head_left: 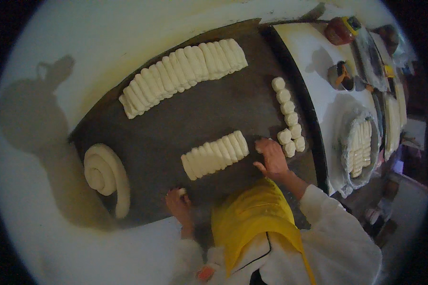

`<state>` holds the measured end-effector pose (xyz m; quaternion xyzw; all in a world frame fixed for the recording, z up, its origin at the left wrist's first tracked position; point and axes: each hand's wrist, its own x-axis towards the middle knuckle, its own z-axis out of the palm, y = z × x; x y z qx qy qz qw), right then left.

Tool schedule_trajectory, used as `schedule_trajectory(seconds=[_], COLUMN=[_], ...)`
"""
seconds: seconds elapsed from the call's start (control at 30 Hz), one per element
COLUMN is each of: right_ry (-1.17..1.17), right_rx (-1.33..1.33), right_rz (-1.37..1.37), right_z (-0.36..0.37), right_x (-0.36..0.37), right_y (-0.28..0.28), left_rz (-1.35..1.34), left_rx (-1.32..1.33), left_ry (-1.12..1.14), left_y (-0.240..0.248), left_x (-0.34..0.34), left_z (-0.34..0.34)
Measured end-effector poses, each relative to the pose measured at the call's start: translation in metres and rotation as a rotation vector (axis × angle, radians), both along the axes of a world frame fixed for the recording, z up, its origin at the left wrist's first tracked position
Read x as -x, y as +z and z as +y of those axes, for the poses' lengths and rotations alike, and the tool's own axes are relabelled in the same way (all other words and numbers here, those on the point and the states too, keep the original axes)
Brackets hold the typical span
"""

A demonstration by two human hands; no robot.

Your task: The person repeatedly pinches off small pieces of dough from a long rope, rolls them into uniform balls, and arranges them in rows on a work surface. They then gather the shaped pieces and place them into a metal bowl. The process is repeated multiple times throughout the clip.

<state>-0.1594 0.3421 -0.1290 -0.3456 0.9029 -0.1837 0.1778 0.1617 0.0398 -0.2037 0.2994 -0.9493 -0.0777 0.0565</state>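
My left hand (178, 207) is low over the table's near edge, fingers curled round a small piece of white dough (182, 192). My right hand (273, 159) rests palm down on the dark table, its thumb spread away from the fingers; a small pale bit shows at the fingertips, too small to make out. Between the hands, nearer the right one, lies a short row of dough strips (215, 155) set side by side. Just beyond my right hand, several round dough pieces (287, 108) run in a line along the table's right side.
A long curved row of dough strips (183, 71) lies at the far side of the dark table (171, 126). A thick dough coil (100, 173) sits at the left. On the white counter stand a plastic-lined tray of pale strips (361, 147), a dark cup (341, 76) and a red jar (340, 31).
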Motion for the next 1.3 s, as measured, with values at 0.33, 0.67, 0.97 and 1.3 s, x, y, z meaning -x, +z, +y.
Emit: schedule_trajectory(seconds=[0.33,0.67,0.97,1.3], right_ry=[-0.012,-0.465,-0.403,-0.429], right_rx=[0.073,0.222,0.35,0.004], right_rz=[0.35,-0.03,0.006,0.416], right_z=[-0.064,-0.01,-0.013,0.116], right_x=[0.066,0.006,-0.012,-0.018], right_y=[-0.047,-0.046,-0.051,-0.034], left_rz=[0.097,0.465,0.763,0.111], left_rx=[0.091,-0.638,-0.499,-0.607], left_ry=[0.122,0.429,0.454,-0.368], left_y=[0.007,-0.022,0.019,-0.014], left_x=[0.122,0.078,0.153,0.335], left_z=[-0.068,-0.001,0.047,0.274])
